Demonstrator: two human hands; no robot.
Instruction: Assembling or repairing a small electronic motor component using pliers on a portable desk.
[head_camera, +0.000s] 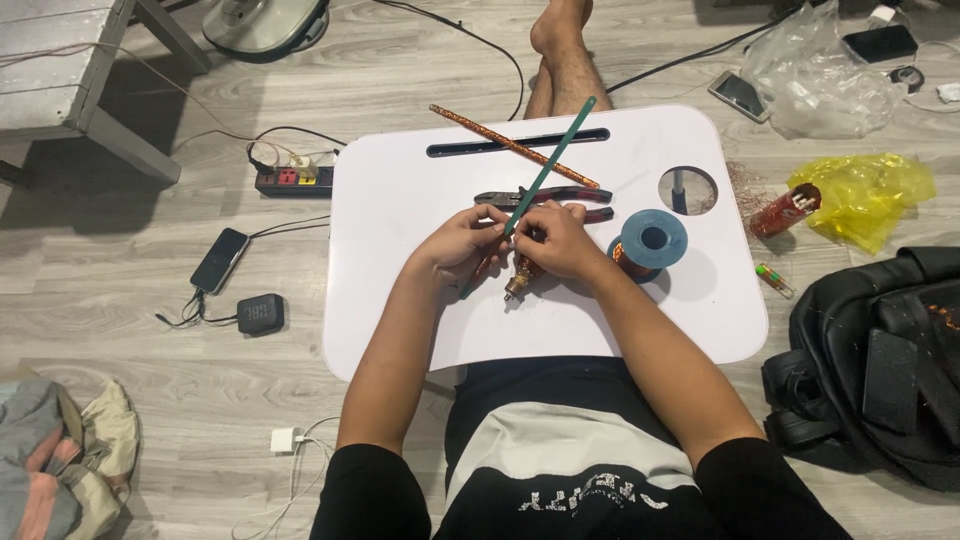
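Over the white lap table (400, 300), my left hand (462, 243) and my right hand (560, 240) meet and pinch a long green rod (555, 155) that slants up to the right. A small copper-wound coil piece (521, 278) sits just under my right hand; whether the hand grips it is unclear. Red-handled pliers (560, 195) lie right behind my fingers. A blue spool of copper wire (648, 243) rests beside my right wrist. A copper-wrapped stick (500, 140) lies diagonally at the back.
The table has a round hole (688, 190) and a slot (450, 149). On the floor: a power strip (292, 179), a phone (219, 259), a small black speaker (260, 313), a black bag (880, 360), yellow (870, 190) and clear (815, 75) plastic bags, a red spool (785, 210).
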